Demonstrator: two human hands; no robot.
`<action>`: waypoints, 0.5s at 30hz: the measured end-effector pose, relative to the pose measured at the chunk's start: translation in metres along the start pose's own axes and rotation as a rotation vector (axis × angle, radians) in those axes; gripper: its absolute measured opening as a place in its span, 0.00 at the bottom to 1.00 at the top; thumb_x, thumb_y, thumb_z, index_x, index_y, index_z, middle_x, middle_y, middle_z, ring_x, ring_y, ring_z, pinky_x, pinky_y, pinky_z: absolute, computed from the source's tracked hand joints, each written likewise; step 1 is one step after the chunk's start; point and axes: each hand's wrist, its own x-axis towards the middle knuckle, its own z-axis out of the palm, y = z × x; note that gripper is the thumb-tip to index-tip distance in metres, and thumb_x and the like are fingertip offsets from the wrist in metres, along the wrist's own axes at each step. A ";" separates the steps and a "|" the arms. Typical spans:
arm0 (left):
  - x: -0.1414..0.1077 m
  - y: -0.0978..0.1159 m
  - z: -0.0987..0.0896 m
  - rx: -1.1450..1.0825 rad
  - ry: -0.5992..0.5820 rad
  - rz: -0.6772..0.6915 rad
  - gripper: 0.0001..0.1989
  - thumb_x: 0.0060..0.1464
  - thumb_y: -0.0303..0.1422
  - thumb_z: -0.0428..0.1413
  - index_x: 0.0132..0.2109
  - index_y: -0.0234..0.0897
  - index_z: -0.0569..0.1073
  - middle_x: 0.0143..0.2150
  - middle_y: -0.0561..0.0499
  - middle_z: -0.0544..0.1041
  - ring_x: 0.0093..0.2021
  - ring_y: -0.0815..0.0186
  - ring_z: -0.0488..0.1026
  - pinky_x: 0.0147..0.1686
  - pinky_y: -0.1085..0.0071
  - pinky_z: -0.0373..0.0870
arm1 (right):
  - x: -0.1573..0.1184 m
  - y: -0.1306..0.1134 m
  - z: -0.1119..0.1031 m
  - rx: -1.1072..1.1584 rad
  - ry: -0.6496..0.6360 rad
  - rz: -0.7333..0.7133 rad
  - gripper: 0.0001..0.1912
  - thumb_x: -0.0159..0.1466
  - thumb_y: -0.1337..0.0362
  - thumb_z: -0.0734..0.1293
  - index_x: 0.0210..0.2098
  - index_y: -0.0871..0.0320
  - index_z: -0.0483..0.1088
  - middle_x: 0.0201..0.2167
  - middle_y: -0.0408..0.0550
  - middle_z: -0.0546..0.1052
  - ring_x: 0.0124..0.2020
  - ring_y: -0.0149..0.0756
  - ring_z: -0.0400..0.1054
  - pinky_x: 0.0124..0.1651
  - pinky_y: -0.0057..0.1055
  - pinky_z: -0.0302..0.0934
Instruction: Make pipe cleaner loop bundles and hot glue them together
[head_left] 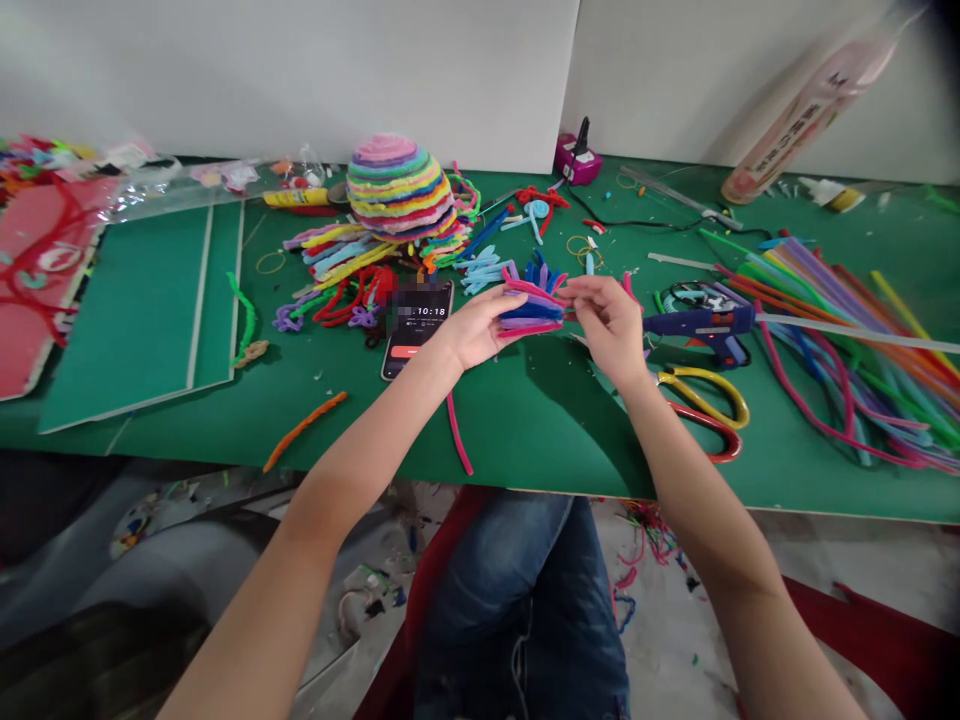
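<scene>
My left hand [484,328] is closed around a bundle of pipe cleaners [534,312] in pink, purple and blue, held just above the table. At the bundle's right end, my right hand [606,325] pinches with thumb and fingers. A pink pipe cleaner [628,286] shows behind that hand and seems to run through its fingers, which partly hide it. Just right of my right hand lie a blue glue gun [701,322] and scissors [705,400] with yellow and red handles. Left of the bundle, a phone [417,330] lies partly behind my left forearm.
A striped pipe-cleaner ball [401,188] stands at the back among loose pieces. Many coloured pipe cleaners [847,340] spread on the right. Green boards [142,300] lie left. A pink bottle [810,110] stands back right, and a black cable [637,222] crosses the table [555,430].
</scene>
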 end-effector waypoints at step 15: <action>-0.003 0.003 0.007 0.023 0.030 0.130 0.05 0.54 0.27 0.56 0.39 0.38 0.73 0.40 0.52 0.81 0.51 0.63 0.76 0.57 0.62 0.70 | -0.004 -0.002 0.003 0.030 -0.124 -0.010 0.27 0.51 0.63 0.75 0.49 0.49 0.66 0.38 0.41 0.77 0.39 0.35 0.74 0.44 0.35 0.71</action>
